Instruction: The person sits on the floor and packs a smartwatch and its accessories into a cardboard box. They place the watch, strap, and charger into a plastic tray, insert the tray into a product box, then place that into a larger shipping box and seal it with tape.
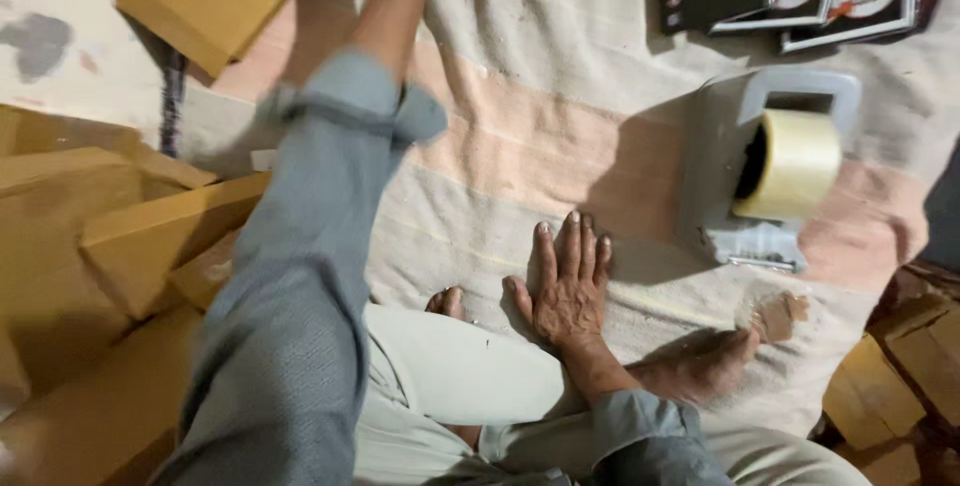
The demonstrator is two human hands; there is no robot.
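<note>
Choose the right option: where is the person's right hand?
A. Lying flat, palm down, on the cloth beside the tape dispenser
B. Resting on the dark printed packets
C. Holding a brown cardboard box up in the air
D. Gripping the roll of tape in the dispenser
A: the right hand lies flat with fingers spread on the striped cloth, left of the grey tape dispenser and apart from it.

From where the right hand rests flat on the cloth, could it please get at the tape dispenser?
Probably yes. The right hand lies open, palm down on the striped cloth, holding nothing. The grey tape dispenser stands just beyond it to the right, with only bare cloth between them.
</note>
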